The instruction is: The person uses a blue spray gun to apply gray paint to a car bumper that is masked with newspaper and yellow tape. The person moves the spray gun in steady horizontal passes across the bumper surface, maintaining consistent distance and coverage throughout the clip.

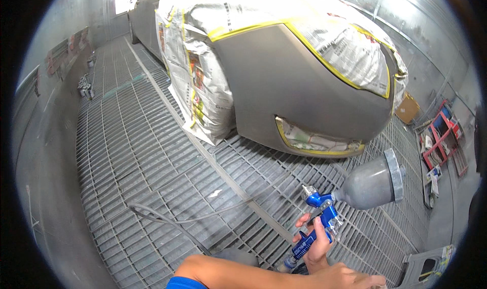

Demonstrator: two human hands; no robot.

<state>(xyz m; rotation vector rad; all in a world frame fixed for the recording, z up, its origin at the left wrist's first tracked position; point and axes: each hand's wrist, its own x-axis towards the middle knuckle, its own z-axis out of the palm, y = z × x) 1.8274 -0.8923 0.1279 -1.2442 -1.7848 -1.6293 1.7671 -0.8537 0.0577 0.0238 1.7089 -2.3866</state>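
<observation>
My right hand is wrapped round the blue handle of a spray gun, thumb toward me and fingertips at the trigger side. The gun is tilted, its silver nozzle toward the upper left. A grey translucent paint cup with a ribbed lid sticks out to the right. My left forearm crosses in front of the right wrist. My left hand is low at the frame's bottom edge, fingers bent, with a pale bit at the fingertips that is mostly cut off. Beyond the gun stands a matt grey car bumper, apart from it.
Printed masking sheets edged with yellow tape cover much of the car. A grey hose loops over the metal floor grating. Along the right wall are a red rack and a cardboard box. A grey panel is at lower right.
</observation>
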